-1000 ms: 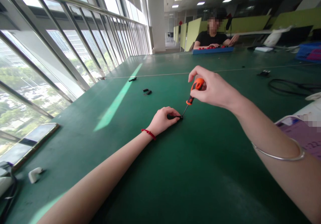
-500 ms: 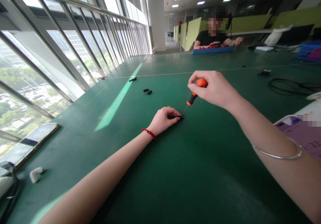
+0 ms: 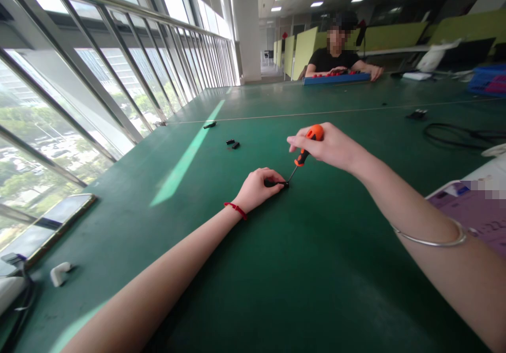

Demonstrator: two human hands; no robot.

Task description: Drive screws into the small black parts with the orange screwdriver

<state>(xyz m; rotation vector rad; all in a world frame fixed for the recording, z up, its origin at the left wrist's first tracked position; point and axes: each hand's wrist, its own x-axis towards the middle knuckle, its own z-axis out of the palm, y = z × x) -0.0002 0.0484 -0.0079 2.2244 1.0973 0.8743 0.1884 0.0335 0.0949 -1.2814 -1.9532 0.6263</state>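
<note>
My left hand (image 3: 258, 187) rests on the green table (image 3: 276, 268) and pinches a small black part (image 3: 276, 184) against the surface. My right hand (image 3: 330, 146) holds a small screwdriver (image 3: 305, 150) with an orange and black handle, tilted down to the left. Its thin metal tip meets the black part just right of my left fingers. A red string circles my left wrist and a silver bangle sits on my right forearm.
Two small black pieces (image 3: 232, 144) and another one (image 3: 209, 125) lie farther back. A black cable (image 3: 458, 134) and a purple sheet (image 3: 474, 211) are at right. A phone (image 3: 51, 226) and white earbud case (image 3: 59, 274) lie at left. A person (image 3: 338, 52) sits at the far end.
My right hand has dropped lower and its fingers have shifted on the screwdriver handle, from curled over the top to stretched out leftwards. My left hand and the black part have stayed put.
</note>
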